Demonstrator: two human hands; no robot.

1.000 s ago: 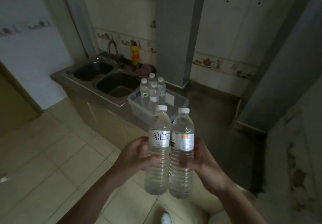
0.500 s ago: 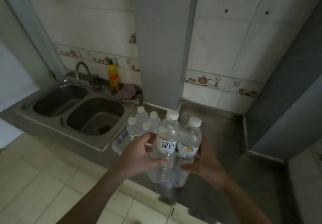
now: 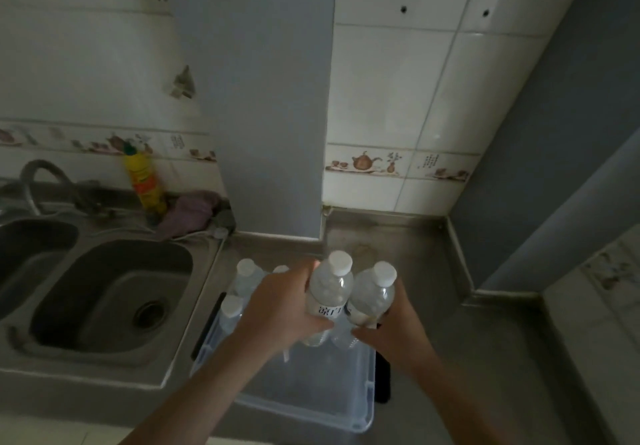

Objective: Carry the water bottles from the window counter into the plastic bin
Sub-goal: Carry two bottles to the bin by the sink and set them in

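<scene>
bottles arrive as a pair: the left hand [image 3: 277, 309] is wrapped around the labelled water bottle [image 3: 329, 292], the right hand [image 3: 391, 323] around the second water bottle [image 3: 372, 294], and the two are pressed side by side, upright, probably so they go down together without tipping. both hang over the clear plastic bin [image 3: 360, 406], which sits on the steel tabletop [image 3: 485, 358] just beside the sink [image 3: 104, 292]. earlier-placed bottles [image 3: 244, 276] stand grouped in the bin's far left corner, leaving open floor nearer the person. whether the held bottles' bases already touch the bin floor is hard to tell, since the hands cover them. the likely next step is to lower them beside the group and let go.
</scene>
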